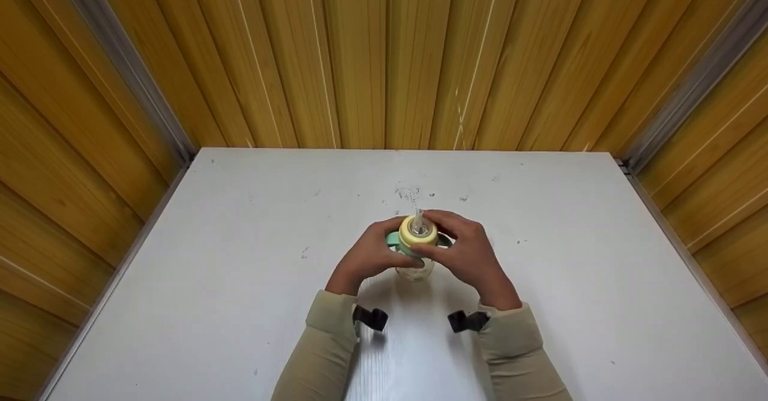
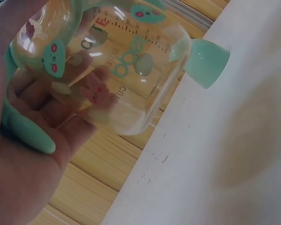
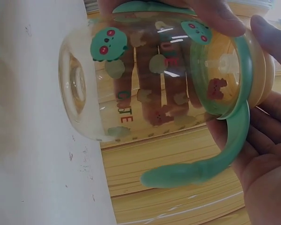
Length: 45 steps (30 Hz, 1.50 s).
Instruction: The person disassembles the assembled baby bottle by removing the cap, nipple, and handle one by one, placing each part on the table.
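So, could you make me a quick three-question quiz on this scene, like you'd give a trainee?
1. Which hand has its thumb on the yellow collar of the bottle?
2. True or false: nobody is touching the bottle.
3. What colour are the bottle's handles: (a) red, (b) green or (c) black?

Key:
1. The right hand.
2. False: the left hand and the right hand are both on it.
3. (b), green.
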Available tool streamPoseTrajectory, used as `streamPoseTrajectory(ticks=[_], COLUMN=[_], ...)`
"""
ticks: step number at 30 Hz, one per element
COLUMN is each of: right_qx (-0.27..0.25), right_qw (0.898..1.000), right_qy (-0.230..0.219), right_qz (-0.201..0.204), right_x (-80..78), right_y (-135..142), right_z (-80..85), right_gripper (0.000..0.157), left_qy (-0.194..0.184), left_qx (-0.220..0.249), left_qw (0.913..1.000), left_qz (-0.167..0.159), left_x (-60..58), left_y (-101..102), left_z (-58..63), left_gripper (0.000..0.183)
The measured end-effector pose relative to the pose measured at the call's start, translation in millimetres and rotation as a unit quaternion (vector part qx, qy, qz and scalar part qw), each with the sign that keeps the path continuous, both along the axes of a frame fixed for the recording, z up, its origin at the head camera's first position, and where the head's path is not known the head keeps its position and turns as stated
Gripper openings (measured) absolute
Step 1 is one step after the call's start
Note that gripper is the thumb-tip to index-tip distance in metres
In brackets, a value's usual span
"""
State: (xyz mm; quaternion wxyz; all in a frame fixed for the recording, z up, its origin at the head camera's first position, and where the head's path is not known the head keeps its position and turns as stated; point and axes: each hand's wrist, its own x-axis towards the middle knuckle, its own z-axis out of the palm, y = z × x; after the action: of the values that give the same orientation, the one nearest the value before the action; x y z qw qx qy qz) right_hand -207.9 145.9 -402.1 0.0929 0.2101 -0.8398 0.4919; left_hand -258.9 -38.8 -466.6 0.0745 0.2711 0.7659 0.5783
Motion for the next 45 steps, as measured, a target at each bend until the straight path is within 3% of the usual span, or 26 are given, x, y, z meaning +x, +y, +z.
streamPoseTrajectory(ticks=[16,24,31,34,38,45], right_qx=[-0.012,-0.005,-0.003,-0.008,-0.010,-0.003], right_qw=[1.000,0.999,1.000,0.999,0.999,0.999], right_qy=[-0.021,-0.033,-0.020,-0.026,-0.036,-0.037], right_qz=[0.012,-0.018,-0.020,-0.021,-0.023,-0.029], right_x=[-0.2,-10.6,-15.4,-10.0,-1.7,0.1], right_y=[-2,-2,-3,-6,-10,-11], right_z=[5.4,-14.2,-26.2,-17.7,-3.7,0.4], right_gripper=[0.064,0.070,0.071,0.068,0.065,0.062], left_qy=[0.005,-0.002,-0.014,-0.013,-0.009,-0.004], left_qx=[-0.012,-0.014,-0.024,-0.025,-0.021,-0.013], left_qw=[0.9996,0.9995,0.9992,0.9993,0.9995,0.9997], left_qz=[0.024,0.028,0.028,0.026,0.023,0.018], left_x=[-0.2,1.0,16.4,12.8,2.4,2.2], left_y=[1,2,0,0,2,1], left_z=[2.6,3.4,29.1,23.2,5.5,5.3], left_gripper=[0.068,0.067,0.064,0.065,0.068,0.069])
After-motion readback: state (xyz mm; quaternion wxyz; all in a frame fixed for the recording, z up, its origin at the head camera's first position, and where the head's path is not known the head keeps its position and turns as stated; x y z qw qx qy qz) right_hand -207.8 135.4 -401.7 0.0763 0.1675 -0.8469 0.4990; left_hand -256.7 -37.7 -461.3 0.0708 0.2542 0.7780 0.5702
